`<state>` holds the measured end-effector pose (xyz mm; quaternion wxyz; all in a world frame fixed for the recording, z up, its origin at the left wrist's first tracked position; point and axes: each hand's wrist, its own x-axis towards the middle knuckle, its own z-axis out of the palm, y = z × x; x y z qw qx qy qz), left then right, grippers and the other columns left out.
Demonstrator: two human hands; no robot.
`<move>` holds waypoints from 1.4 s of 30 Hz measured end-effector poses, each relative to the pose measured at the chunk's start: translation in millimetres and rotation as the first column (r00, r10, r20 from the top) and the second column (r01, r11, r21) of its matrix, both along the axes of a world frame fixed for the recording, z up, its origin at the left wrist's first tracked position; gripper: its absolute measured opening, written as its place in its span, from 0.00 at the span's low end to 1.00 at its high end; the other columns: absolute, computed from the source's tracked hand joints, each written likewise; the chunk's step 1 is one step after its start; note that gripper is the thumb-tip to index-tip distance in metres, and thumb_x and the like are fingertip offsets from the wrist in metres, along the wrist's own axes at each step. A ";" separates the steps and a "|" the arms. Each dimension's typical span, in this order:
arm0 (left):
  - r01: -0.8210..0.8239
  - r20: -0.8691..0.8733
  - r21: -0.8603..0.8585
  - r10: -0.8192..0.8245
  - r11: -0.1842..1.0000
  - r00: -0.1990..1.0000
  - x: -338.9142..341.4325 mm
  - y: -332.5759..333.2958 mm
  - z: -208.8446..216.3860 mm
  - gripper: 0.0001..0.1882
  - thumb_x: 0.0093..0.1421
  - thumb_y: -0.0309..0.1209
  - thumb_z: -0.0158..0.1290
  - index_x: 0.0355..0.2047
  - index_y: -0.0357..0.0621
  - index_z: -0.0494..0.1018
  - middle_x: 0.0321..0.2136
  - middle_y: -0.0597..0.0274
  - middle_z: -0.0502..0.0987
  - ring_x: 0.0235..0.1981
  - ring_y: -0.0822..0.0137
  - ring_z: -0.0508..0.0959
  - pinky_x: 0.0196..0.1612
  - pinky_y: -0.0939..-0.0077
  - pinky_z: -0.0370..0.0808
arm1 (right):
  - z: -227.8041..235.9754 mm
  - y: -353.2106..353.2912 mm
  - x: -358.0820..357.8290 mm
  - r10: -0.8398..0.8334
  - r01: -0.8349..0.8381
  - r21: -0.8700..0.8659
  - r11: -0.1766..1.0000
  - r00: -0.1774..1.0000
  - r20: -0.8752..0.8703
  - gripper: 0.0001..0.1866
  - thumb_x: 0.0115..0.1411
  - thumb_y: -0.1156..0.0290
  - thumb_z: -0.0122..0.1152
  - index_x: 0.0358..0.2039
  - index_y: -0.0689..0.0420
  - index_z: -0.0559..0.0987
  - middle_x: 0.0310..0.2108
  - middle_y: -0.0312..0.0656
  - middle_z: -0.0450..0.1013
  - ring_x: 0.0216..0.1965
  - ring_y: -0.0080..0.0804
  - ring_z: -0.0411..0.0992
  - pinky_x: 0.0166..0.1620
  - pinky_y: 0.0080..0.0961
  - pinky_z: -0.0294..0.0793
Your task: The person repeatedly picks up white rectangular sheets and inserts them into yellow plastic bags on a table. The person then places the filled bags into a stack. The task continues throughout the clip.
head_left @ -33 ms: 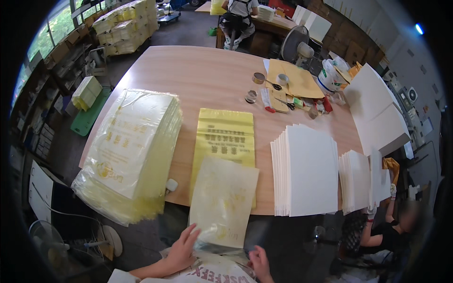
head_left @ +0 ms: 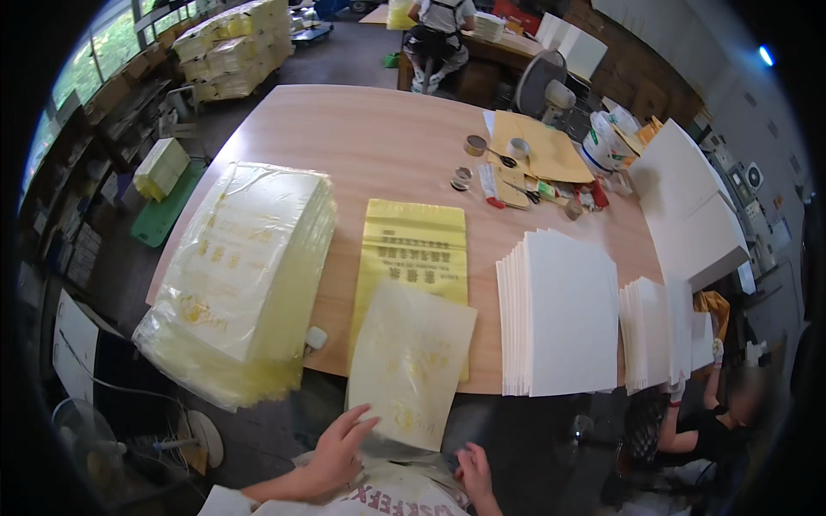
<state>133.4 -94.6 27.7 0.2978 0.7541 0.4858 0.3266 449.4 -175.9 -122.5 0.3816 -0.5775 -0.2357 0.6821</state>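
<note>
A pale, translucent plastic bag with a white sheet inside and yellow print [head_left: 413, 361] lies slanted at the table's near edge, its lower end hanging over toward me. Beneath its upper part is a flat yellow printed plastic bag [head_left: 415, 232]. My left hand [head_left: 337, 451] is open, its stretched fingers resting at the lower left edge of the pale bag. Just right of the bag's lower corner, my right hand [head_left: 475, 477] hovers with fingers loosely bent and apart, and nothing shows in it.
Left on the table [head_left: 379, 129] stands a tall stack of filled bags [head_left: 249, 258]. White board stacks [head_left: 568, 314] stand at right. Tape rolls [head_left: 474, 144], scissors [head_left: 502, 158] and brown envelopes [head_left: 546, 146] lie farther back. A co-worker [head_left: 718, 421] sits at the right.
My left hand has moved slightly right and up along the bag's edge. The pale bag has turned a little to the right. My right hand has barely moved.
</note>
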 end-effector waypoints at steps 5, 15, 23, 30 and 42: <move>0.028 0.035 0.609 -0.062 0.793 0.997 -51.9 70.8 81.5 0.08 0.50 0.19 0.54 0.28 0.47 0.77 0.29 0.59 0.80 0.30 0.61 0.78 0.32 0.69 0.74 | 10.7 140.7 -109.8 -0.031 -0.027 -0.085 0.996 0.785 -0.619 0.28 0.69 0.59 0.55 0.64 0.57 0.62 0.60 0.46 0.67 0.61 0.41 0.66 0.63 0.41 0.67; -0.401 -0.011 0.706 0.576 0.583 0.818 -119.9 52.6 122.2 0.08 0.63 0.30 0.51 0.41 0.41 0.71 0.44 0.53 0.76 0.50 0.52 0.73 0.57 0.54 0.66 | 148.6 285.0 -327.4 0.560 -0.428 0.393 0.814 0.757 -0.337 0.23 0.65 0.49 0.59 0.28 0.60 0.76 0.18 0.34 0.73 0.13 0.19 0.66 0.15 0.21 0.61; -0.427 -0.420 0.523 0.659 0.738 0.624 -124.6 75.6 1.7 0.22 0.65 0.32 0.48 0.58 0.40 0.69 0.63 0.49 0.65 0.67 0.45 0.58 0.70 0.46 0.46 | 150.0 245.7 -291.6 0.442 -0.298 0.437 0.848 0.854 -0.275 0.17 0.69 0.64 0.54 0.50 0.63 0.74 0.42 0.45 0.76 0.34 0.27 0.79 0.35 0.21 0.78; -0.511 -0.244 0.579 0.733 0.635 0.635 -107.8 86.4 -2.5 0.18 0.61 0.25 0.48 0.52 0.42 0.73 0.61 0.48 0.67 0.67 0.46 0.59 0.70 0.44 0.44 | 2.0 153.3 -134.9 0.222 -0.219 0.074 0.973 0.974 -0.047 0.12 0.67 0.65 0.56 0.40 0.61 0.79 0.34 0.38 0.78 0.33 0.24 0.77 0.33 0.20 0.76; 0.161 -0.407 0.056 -0.125 0.985 0.905 74.6 167.4 -158.0 0.13 0.55 0.38 0.62 0.33 0.42 0.79 0.28 0.54 0.76 0.33 0.51 0.78 0.37 0.59 0.75 | -20.7 106.1 -82.2 -0.050 0.050 0.002 0.999 0.999 0.017 0.10 0.67 0.65 0.56 0.41 0.56 0.78 0.35 0.37 0.78 0.35 0.24 0.77 0.36 0.21 0.75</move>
